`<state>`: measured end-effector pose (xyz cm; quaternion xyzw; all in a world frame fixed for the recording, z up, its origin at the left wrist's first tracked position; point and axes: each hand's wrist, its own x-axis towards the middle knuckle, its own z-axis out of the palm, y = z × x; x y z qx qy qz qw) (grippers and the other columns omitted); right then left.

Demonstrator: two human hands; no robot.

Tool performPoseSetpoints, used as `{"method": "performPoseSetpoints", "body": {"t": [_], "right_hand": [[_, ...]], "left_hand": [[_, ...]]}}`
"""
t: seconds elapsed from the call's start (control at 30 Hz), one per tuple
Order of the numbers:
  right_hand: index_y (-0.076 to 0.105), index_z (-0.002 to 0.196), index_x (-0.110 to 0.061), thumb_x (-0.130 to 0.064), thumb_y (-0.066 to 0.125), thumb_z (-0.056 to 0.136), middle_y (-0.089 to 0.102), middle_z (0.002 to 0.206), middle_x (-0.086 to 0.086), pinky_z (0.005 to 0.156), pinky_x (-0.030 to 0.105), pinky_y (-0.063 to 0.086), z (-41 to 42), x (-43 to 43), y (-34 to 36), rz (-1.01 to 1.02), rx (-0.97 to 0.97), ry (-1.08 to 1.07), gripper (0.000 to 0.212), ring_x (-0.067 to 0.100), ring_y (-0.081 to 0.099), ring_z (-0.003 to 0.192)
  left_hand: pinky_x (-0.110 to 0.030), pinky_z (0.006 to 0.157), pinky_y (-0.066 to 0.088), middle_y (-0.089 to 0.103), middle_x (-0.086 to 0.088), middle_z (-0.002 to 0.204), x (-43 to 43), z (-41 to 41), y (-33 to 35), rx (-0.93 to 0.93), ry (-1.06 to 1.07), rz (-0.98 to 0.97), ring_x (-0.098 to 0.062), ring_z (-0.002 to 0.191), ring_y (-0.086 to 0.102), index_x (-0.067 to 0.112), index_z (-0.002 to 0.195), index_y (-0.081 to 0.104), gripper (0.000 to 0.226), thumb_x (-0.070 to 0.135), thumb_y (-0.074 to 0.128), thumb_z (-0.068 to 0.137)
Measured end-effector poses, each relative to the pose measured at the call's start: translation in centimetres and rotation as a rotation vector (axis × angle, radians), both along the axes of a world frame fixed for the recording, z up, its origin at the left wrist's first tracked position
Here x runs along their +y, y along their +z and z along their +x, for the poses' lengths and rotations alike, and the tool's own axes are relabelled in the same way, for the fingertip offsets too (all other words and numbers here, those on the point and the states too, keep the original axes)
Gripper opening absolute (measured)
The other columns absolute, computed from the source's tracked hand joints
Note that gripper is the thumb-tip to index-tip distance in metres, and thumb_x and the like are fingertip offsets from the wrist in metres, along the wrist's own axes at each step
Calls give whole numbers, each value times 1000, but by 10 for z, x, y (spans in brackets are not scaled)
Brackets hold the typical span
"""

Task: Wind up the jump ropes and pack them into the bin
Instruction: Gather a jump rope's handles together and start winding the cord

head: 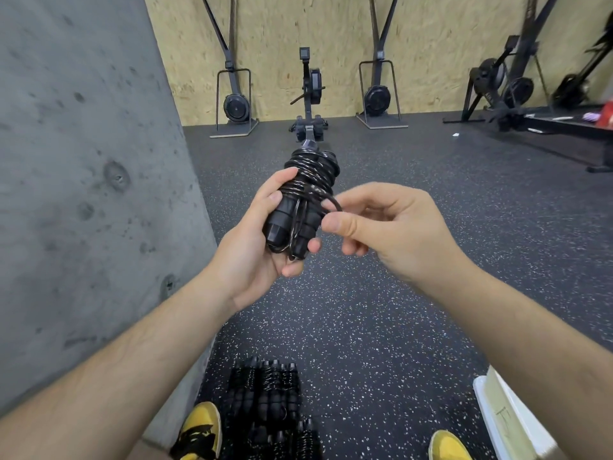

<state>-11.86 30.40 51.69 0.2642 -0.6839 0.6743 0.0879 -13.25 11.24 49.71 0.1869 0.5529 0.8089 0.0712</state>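
Observation:
A black jump rope point(306, 190) is wound into a tight bundle around its two handles. My left hand point(258, 240) grips the bundle from below and the left, at chest height. My right hand point(381, 227) pinches a small loop of the rope's cord just right of the bundle. On the floor between my feet lie several wound black jump ropes point(268, 396) in a pile. A white bin point(507, 416) shows partly at the lower right, behind my right forearm.
A grey concrete wall point(83, 194) stands close on the left. Rowing and ski machines point(308, 94) line the far plywood wall, with more machines at the right. My yellow shoes point(199, 429) stand on the speckled black rubber floor point(414, 293).

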Motion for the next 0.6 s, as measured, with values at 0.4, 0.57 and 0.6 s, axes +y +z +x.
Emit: {"method": "performPoseSetpoints", "body": {"t": [0.4, 0.57, 0.6], "right_hand": [[71, 86, -17, -23, 57, 99, 56, 68, 0, 66, 40, 46, -7, 0, -14, 602, 436, -501, 20, 20, 52, 70], [65, 114, -12, 2, 54, 85, 45, 79, -6, 56, 37, 49, -8, -8, -17, 901, 564, -610, 34, 28, 58, 72], [61, 124, -8, 4, 49, 85, 52, 87, 0, 59, 39, 49, -7, -11, -16, 963, 557, -605, 43, 31, 61, 79]], "left_hand": [[-24, 45, 31, 67, -15, 110, 5, 1, 0, 21, 26, -20, -29, 71, 57, 42, 133, 53, 34, 32, 30, 111], [-25, 46, 28, 67, -19, 113, 8, 1, -1, 28, 59, -16, -29, 71, 57, 44, 133, 53, 34, 34, 29, 111], [-25, 46, 28, 67, -19, 112, 8, 0, -1, 28, 68, -8, -29, 70, 57, 44, 133, 53, 34, 34, 29, 111]]}}
